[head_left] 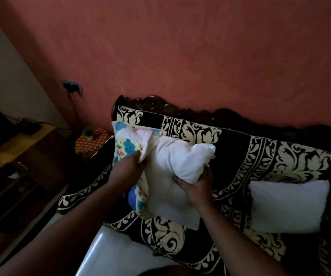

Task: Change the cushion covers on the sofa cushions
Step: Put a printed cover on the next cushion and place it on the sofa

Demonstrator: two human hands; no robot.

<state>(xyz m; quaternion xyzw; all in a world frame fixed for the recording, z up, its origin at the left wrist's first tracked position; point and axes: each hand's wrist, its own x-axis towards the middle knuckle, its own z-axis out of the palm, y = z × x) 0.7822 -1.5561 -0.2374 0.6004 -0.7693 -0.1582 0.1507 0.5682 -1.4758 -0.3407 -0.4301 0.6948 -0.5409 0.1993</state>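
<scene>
**Insert half in its cover**

Above the sofa [240, 148], the left hand [128, 168] pinches the printed cover's [126, 146] mouth while the right hand [197, 186] grips the white insert [172, 172]. Whether the insert is going in or coming out, I cannot tell. Next, the cover's mouth must stay wide. A bare cushion [288, 206] waits nearby.

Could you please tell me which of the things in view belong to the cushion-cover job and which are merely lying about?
Part of the job:
- white cushion, gripped by the right hand
- patterned cover, held by the left hand
- second bare cushion, lying on the sofa

Lying about:
- wall socket
- wooden cabinet
- red patterned cloth
</scene>
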